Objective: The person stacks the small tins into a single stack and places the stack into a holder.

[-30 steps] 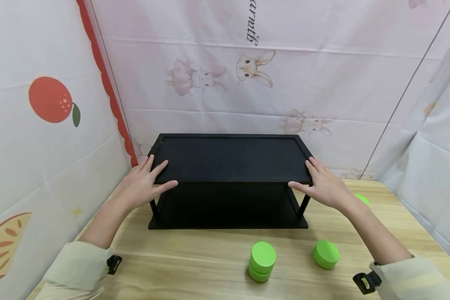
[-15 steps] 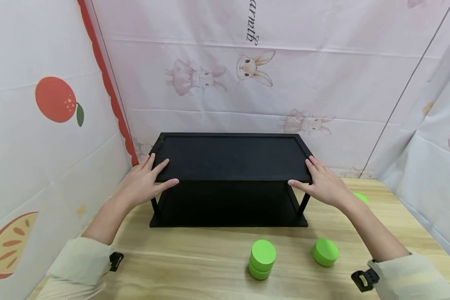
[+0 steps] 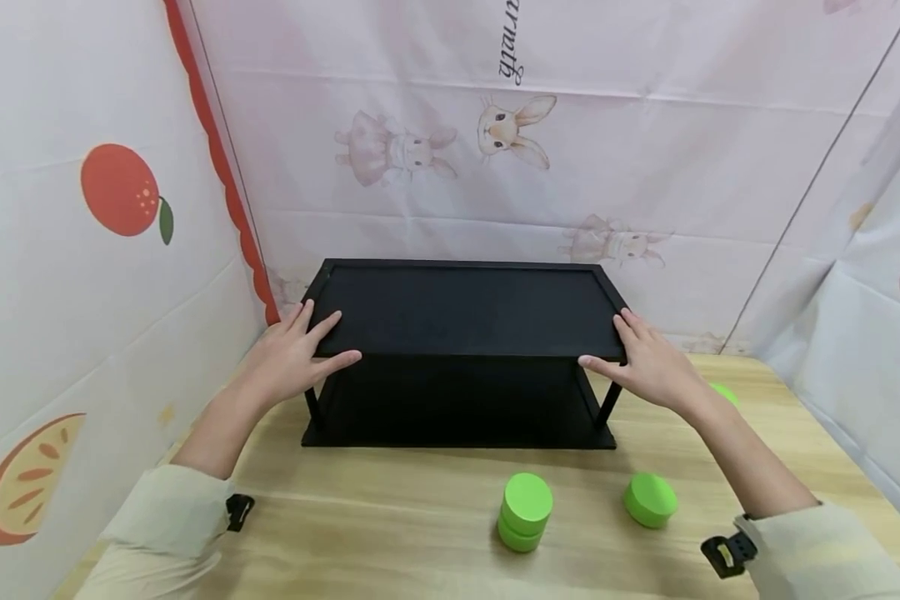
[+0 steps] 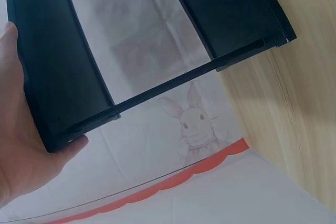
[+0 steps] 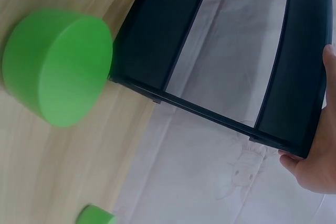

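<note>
Around the back and sides, printed cloth; below, a wooden table. On the table near the rear cloth, a black two-tier rack. At its upper shelf's left end, the left hand, fingers spread and extended, touching; at the right end, the right hand, likewise extended, touching. In front, a grooved green cylinder; to its right, a shorter green disc; partly behind the right forearm, another green piece.
</note>
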The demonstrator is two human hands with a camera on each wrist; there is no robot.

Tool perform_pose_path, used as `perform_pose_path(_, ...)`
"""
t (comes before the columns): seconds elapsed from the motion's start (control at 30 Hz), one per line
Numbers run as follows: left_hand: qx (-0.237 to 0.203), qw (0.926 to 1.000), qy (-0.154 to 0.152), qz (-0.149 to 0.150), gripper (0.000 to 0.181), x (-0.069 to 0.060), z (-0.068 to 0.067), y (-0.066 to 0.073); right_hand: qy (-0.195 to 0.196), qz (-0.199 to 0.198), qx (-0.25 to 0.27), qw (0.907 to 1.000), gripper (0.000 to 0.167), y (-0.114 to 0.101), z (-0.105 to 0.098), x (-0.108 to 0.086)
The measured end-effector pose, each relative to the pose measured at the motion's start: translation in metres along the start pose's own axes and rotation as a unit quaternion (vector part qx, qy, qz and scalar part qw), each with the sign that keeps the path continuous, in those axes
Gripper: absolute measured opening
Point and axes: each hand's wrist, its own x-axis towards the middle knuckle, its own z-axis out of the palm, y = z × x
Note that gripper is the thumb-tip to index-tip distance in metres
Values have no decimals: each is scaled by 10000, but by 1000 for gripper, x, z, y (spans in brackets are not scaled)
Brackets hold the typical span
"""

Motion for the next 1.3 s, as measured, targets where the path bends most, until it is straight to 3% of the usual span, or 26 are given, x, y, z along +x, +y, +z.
perform_pose_path(0.23,90,9998,-152,-37,88,2,4,2,-9,-29,-4,10000,97,4,7,0)
perform_pose_path(0.43,89,10000,-34,-21,87,3,8,2,5,31,18,10000,97,4,8,-3)
perform_pose_path(1.3,194,9997,-64,156,85,15,-2,-4,43,143,-71,9999,99,0,-1,0)
